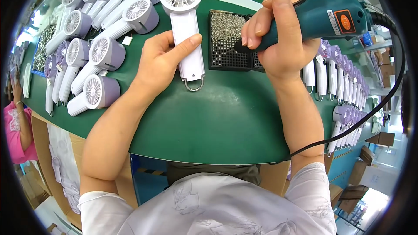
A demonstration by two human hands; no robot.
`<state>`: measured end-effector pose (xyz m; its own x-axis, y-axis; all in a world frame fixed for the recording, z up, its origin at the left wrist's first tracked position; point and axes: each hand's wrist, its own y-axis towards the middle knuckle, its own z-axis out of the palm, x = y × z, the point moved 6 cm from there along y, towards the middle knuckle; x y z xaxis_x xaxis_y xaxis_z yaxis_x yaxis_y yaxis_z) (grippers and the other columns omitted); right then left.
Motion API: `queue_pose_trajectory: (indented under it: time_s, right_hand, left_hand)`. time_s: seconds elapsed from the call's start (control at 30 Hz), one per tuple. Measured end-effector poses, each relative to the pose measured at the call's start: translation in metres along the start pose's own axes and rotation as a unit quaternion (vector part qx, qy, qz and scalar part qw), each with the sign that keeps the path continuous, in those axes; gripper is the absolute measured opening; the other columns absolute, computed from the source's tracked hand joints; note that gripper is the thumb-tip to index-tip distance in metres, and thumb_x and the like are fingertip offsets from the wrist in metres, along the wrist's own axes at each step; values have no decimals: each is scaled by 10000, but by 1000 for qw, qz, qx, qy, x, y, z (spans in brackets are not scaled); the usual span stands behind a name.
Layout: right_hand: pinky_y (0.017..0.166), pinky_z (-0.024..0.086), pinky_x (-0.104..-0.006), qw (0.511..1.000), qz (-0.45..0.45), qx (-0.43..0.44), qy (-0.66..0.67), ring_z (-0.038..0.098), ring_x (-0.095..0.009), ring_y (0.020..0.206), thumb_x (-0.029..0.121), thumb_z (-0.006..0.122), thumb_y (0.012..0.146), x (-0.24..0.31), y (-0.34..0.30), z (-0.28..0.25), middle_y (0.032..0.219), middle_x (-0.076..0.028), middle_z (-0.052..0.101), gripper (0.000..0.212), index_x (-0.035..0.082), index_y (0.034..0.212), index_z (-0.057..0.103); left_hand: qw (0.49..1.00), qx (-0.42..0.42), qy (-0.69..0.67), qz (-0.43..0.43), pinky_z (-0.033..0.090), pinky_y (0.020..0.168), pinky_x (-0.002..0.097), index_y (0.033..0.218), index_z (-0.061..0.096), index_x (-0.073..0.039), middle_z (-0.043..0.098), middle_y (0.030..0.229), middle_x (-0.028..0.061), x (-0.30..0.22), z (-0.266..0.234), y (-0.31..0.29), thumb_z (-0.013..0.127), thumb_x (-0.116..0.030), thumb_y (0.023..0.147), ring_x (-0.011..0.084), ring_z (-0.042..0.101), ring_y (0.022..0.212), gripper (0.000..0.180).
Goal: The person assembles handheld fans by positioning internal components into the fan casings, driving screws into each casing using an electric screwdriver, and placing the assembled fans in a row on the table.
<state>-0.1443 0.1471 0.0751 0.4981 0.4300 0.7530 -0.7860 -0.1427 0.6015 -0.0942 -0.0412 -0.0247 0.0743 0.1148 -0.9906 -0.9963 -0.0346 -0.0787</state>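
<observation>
My left hand is closed around the white handle of a handheld fan, thumb across its front. The fan lies with its round grille away from me and a metal loop at the near end. In my right hand is a teal electric screwdriver, its dark nose pointing left and down. That nose is over a black screw tray, which has a grid of small holes and a heap of small screws at its far part. Whether the bit touches a screw I cannot tell.
Several white and lilac fans crowd the table's left side, by a blue bin of metal parts. More fans stand in rows at the right. A black cable loops down past my right arm. Cardboard boxes flank me; a person in pink is at far left.
</observation>
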Motion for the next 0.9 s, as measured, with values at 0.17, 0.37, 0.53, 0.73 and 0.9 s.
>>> queue_pose_trajectory:
  time_s: [0.17, 0.37, 0.53, 0.73, 0.9]
  right_hand:
    - [410, 451, -354, 1000, -2, 3, -7, 485, -176, 405, 117, 557, 1005, -1, 0, 2, 601, -90, 541, 166, -26, 947, 619]
    - [414, 452, -352, 1000, 7, 8, 3, 482, -177, 404, 105, 549, 1002, -3, 0, 1, 600, -90, 539, 142, -8, 962, 626]
    - [418, 454, -352, 999, -12, 18, -41, 480, -178, 404, 101, 543, 1003, -1, -2, 4, 600, -89, 536, 133, -1, 982, 626]
    - [418, 464, -350, 997, -15, 45, -56, 492, -175, 410, 84, 547, 1000, -1, 0, 7, 606, -90, 543, 135, -23, 947, 610]
    - [427, 451, -243, 998, 5, 25, -51, 577, -99, 444, 88, 724, 919, -3, 3, 16, 576, -41, 618, 152, 1, 822, 646]
  left_hand:
    - [1000, -1, -10, 8, 472, 607, 248, 940, 678, 47, 679, 818, 63, 1, -1, 1, 745, -298, 917, 96, 622, 700, 352]
    - [1000, 0, -1, 17, 460, 565, 246, 912, 678, 48, 676, 774, 57, -2, 0, 0, 743, -302, 917, 94, 616, 660, 356]
    - [1000, 0, 9, 28, 454, 547, 246, 901, 678, 55, 677, 761, 58, -3, 0, 0, 737, -311, 919, 93, 613, 645, 371]
    - [999, -2, 19, 31, 463, 557, 248, 907, 684, 62, 687, 770, 65, -2, -1, 0, 736, -324, 919, 93, 621, 663, 390]
    - [999, -6, 35, 31, 466, 565, 249, 915, 684, 65, 687, 771, 67, -2, 1, 1, 741, -340, 916, 95, 622, 669, 409]
